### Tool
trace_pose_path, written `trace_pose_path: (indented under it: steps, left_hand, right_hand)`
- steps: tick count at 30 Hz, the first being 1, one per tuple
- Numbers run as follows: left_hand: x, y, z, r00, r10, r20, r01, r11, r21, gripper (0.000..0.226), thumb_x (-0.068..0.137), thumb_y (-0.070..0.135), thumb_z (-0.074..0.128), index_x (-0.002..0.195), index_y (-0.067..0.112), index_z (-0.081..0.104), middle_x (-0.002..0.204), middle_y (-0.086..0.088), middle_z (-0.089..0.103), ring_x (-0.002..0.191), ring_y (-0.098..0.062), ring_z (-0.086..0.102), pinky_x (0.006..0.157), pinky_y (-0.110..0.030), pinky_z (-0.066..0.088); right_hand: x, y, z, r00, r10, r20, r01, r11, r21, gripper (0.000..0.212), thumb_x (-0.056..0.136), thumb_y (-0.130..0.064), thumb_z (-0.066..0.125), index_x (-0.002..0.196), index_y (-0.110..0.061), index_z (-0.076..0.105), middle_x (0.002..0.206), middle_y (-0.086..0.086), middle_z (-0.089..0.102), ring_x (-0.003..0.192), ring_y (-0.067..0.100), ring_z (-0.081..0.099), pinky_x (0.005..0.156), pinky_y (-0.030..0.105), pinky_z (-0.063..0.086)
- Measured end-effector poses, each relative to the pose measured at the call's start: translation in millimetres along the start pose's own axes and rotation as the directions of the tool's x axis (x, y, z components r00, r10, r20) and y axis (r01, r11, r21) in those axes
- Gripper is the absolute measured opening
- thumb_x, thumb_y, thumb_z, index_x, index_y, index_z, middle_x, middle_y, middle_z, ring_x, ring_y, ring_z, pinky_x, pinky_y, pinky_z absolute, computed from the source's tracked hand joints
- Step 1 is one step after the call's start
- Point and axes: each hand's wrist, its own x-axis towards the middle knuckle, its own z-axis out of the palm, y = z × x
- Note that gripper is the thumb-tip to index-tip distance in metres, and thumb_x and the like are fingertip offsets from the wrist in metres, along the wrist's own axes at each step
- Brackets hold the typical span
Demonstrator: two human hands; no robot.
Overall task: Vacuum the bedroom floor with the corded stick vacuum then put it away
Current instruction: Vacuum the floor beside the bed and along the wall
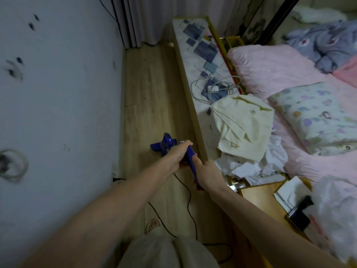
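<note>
The blue stick vacuum [190,159] stands over the wooden floor [152,97] in a narrow strip between the wall and the bed platform. Its floor head [164,145] sits just beyond my hands. My left hand [176,154] grips the upper part of the blue body. My right hand [207,175] grips the handle lower down, closer to me. The black power cord [190,202] trails from the vacuum back across the floor past my foot [152,224].
A white wall [58,113] closes the left side, with a curtain [139,20] at the far end. The platform ledge [193,113] on the right carries a charger with cables [216,88], a cream cloth [241,124] and crumpled papers. Pink bedding [280,70] and a pillow [316,115] lie beyond.
</note>
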Motion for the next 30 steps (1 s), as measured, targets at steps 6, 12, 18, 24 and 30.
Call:
trace_pose_path:
  steps: [6, 12, 18, 24, 30]
  left_hand:
    - [-33.9, -31.6, 4.7, 0.999, -0.035, 0.03, 0.036, 0.999, -0.03, 0.027, 0.086, 0.026, 0.063, 0.102, 0.005, 0.059, 0.081, -0.011, 0.065, 0.082, -0.024, 0.063, 0.093, -0.039, 0.053]
    - [-50.8, -44.0, -12.6, 0.997, -0.062, 0.045, 0.061, 0.997, 0.038, 0.037, 0.082, 0.024, 0.067, 0.109, -0.001, 0.059, 0.071, -0.009, 0.066, 0.061, -0.019, 0.065, 0.065, -0.034, 0.055]
    - [-47.2, -31.9, -40.5, 0.999, -0.038, 0.022, 0.035, 0.99, 0.134, 0.033, 0.084, 0.025, 0.067, 0.106, 0.002, 0.059, 0.066, -0.008, 0.065, 0.056, -0.017, 0.063, 0.055, -0.03, 0.052]
    - [-14.2, -18.8, -52.7, 1.0, 0.007, -0.001, -0.007, 0.979, 0.205, 0.032, 0.089, 0.035, 0.063, 0.103, 0.006, 0.061, 0.068, -0.006, 0.067, 0.06, -0.018, 0.066, 0.063, -0.033, 0.055]
    - [31.2, 10.9, -47.6, 1.0, 0.025, -0.015, -0.021, 0.974, 0.225, 0.026, 0.096, 0.031, 0.054, 0.109, 0.008, 0.056, 0.082, -0.01, 0.066, 0.069, -0.019, 0.066, 0.067, -0.032, 0.056]
  right_hand:
    - [-47.5, 15.5, -6.7, 0.999, 0.035, 0.029, -0.036, 0.998, 0.051, 0.037, 0.103, -0.04, 0.036, 0.084, -0.01, 0.047, 0.061, 0.004, 0.053, 0.041, 0.009, 0.048, 0.033, 0.013, 0.037]
    - [-71.3, 29.8, 21.5, 0.996, 0.053, 0.071, -0.072, 0.953, 0.293, 0.033, 0.104, -0.037, 0.035, 0.088, -0.012, 0.05, 0.063, 0.006, 0.052, 0.049, 0.014, 0.049, 0.044, 0.025, 0.042]
    - [-58.0, 26.9, 62.7, 0.999, 0.036, 0.02, -0.04, 0.935, 0.352, 0.033, 0.104, -0.036, 0.034, 0.091, -0.013, 0.053, 0.057, 0.004, 0.054, 0.042, 0.011, 0.051, 0.047, 0.027, 0.046]
    - [-18.7, 24.2, 83.2, 0.999, 0.029, 0.024, -0.035, 0.95, 0.311, 0.039, 0.104, -0.038, 0.034, 0.099, -0.006, 0.057, 0.057, 0.004, 0.054, 0.041, 0.011, 0.049, 0.042, 0.025, 0.043]
    - [40.6, 11.1, 79.0, 0.998, 0.056, 0.0, -0.054, 0.958, 0.283, 0.042, 0.102, -0.041, 0.037, 0.084, -0.008, 0.056, 0.062, 0.006, 0.054, 0.046, 0.014, 0.049, 0.043, 0.026, 0.041]
